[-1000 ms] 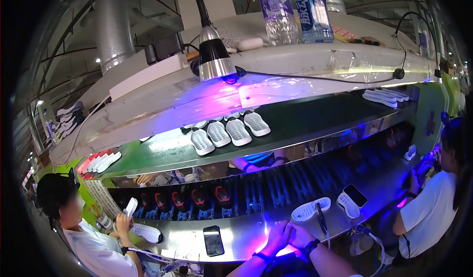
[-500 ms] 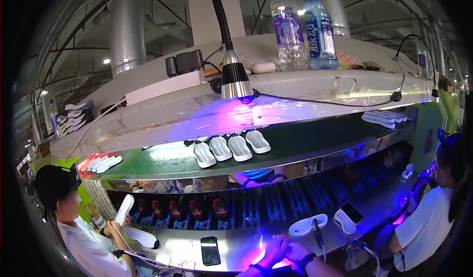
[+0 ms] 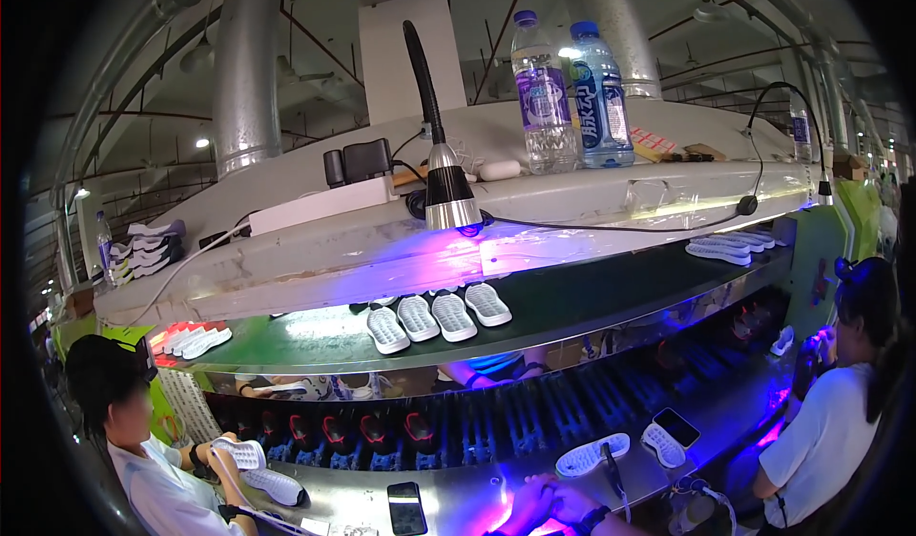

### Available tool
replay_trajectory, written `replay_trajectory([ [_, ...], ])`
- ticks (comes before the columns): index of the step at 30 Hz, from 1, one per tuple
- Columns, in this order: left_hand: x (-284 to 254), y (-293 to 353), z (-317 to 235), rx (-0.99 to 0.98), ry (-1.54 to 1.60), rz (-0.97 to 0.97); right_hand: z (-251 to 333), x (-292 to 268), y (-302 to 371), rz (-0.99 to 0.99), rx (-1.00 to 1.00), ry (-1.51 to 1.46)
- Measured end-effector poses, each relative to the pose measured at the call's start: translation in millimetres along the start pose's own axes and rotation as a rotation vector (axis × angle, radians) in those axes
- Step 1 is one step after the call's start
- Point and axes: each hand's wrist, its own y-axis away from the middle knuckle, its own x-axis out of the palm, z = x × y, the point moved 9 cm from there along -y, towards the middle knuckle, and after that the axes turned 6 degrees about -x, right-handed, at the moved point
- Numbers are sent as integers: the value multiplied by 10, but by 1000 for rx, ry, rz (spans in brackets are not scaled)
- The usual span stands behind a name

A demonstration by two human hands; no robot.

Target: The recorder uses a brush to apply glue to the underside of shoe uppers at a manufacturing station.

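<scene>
At the bench's near edge, under purple light, my left hand (image 3: 531, 502) and my right hand (image 3: 570, 504) rest closed against each other, fingers folded together. No object shows in either. A black phone (image 3: 406, 509) lies to their left. Just right of them are a white shoe sole (image 3: 593, 454) and a dark, corded handheld tool (image 3: 613, 469) whose tip reaches over the sole. Farther right, a second white sole (image 3: 664, 445) lies beside another phone (image 3: 676, 427).
Dark shoes with red trim (image 3: 418, 431) stand on the lower rack. Several white soles (image 3: 417, 318) sit on the green upper belt (image 3: 563, 309). A lamp (image 3: 449, 188) hangs above. A person (image 3: 143, 441) at left handles a white sole (image 3: 239, 454); another person (image 3: 828, 402) works at right.
The whole view has shifted, so the upper shelf and lamp sit lower. The person at left has lowered the sole from upright to nearly flat. My hands stay clasped.
</scene>
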Motion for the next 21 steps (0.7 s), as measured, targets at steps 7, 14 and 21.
replay_trajectory([
  [7, 30, -16, 89, -16, -12, 18, 15, 154, 35, -4, -15, 33],
  [14, 33, 2, 103, -1, -58, 4, 33, 335, 76, -13, -25, 70],
  [21, 64, 19, 121, 43, -109, -27, 44, 580, 138, -41, -32, 104],
])
